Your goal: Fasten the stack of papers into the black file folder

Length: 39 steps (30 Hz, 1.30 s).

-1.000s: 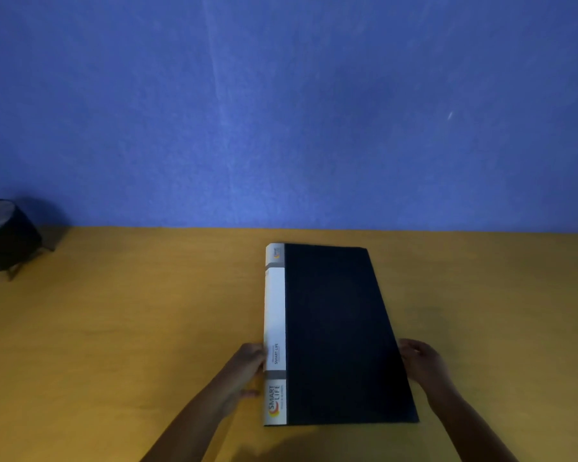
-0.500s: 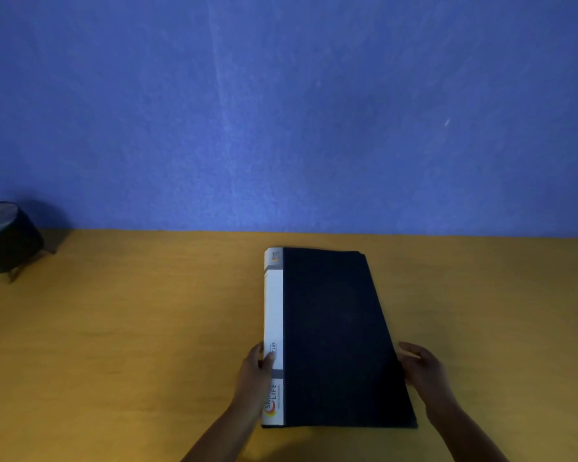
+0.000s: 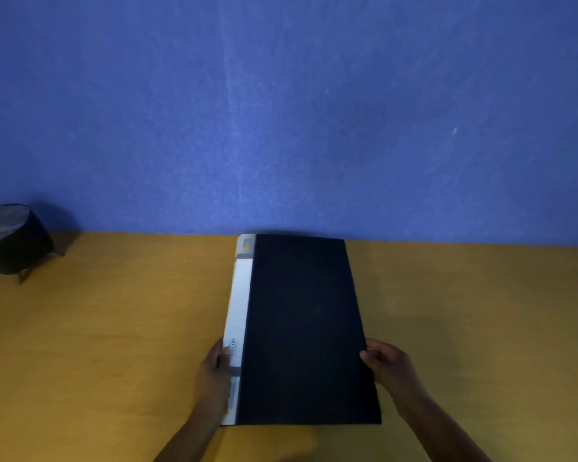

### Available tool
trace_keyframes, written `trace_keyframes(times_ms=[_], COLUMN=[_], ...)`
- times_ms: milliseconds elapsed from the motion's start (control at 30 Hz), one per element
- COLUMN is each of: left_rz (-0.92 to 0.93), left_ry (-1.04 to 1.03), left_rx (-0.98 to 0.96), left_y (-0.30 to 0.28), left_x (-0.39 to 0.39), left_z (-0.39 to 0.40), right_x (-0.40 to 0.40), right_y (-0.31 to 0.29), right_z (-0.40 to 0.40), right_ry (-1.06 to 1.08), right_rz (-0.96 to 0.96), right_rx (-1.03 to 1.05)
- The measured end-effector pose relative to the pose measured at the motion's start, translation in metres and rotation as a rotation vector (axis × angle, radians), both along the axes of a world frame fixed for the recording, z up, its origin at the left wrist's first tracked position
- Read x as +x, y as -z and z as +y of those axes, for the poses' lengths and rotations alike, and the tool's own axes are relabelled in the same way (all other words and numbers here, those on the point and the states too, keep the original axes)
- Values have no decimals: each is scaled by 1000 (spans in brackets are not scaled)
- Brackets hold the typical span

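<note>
Head view: black file folder (image 3: 304,328) lies closed on the wooden table (image 3: 114,328), far end near the blue wall (image 3: 281,111). Left hand (image 3: 214,378) grips its white spine; right hand (image 3: 389,365) curls around the opposite edge.

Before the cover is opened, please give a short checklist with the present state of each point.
1. Black file folder lies flat on the table: ok.
2. Cover closed: ok.
3. Left hand steadies the white spine: ok.
4. Right hand is at the free edge: ok.
5. Stack of papers in sight: not ok, none visible.
6. Fastener inside ready: cannot tell.
</note>
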<state>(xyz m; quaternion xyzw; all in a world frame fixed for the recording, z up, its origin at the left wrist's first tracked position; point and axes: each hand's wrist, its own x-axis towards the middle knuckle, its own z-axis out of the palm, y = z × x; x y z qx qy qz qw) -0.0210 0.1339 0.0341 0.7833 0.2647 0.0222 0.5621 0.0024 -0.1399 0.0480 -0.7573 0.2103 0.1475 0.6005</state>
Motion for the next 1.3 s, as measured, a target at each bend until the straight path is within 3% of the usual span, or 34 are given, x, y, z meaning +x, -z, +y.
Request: trace_keyframes(times_ms=[367, 500, 633, 933, 1200, 1300], left_rz=[54, 102, 125, 238, 381, 342], left_ry=[-103, -83, -24, -9, 20, -30], left_rx=[108, 157, 328, 625, 662, 676], left_y=[0, 8, 10, 32, 30, 23], left_x=[-4, 1, 11, 49, 57, 55], left_z=[120, 151, 167, 190, 200, 190], right_x=[28, 34, 45, 76, 82, 72], right_y=[15, 21, 23, 15, 17, 23], right_z=[114, 144, 163, 189, 177, 160], right_ry=[-339, -370, -388, -543, -706, -712], right_rz=[81, 68, 91, 89, -62, -61], right_rx=[-7, -26, -45, -289, -468, -495])
